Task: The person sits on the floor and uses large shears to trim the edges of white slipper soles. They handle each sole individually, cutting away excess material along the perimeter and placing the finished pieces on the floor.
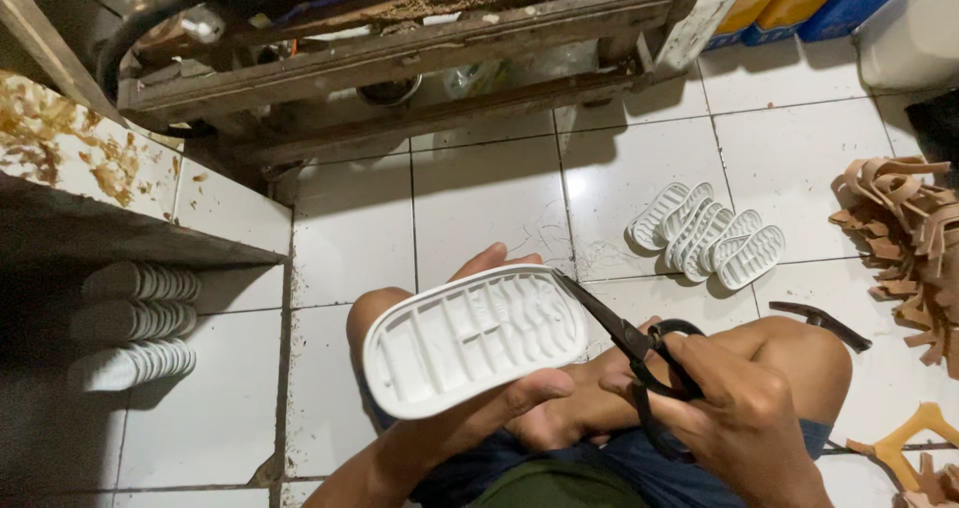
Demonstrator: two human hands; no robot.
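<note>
Fingers: your left hand (499,408) fingers (534,388) clasp the white shoe sole (475,338) by its near edge, thumb pressed on the ribbed face; your right hand (744,418) fingers are threaded through the loops of the black scissors (639,348) and curled tight on them.
Sole position: held above your lap at centre frame, ribbed underside up, toe end pointing to about 2 o'clock.
Scissors position: at 3 o'clock of the sole, blade tip touching the sole's rim; how far the blades are parted you cannot tell.
Progress: judging by the blades at the rim, you are trimming this sole's edge; no cut-off strip is visible, so how much of the rim is finished cannot be told.
Soles on floor: five or so white soles (707,236) lean overlapping in a row at 1 o'clock on the tiles; whether they are trimmed or waiting is unclear.
Soles on shelf: three stacks of white soles (135,323) at 9 o'clock under the shelf, too dim to count singly.
Straps: one loose heap of tan straps (914,238) at 3 o'clock, too tangled to count.
Hammer: one dark hammer (819,323) on the floor just beyond your right knee.
Surface: one rough wooden bench (400,58) at 12 o'clock.
</note>
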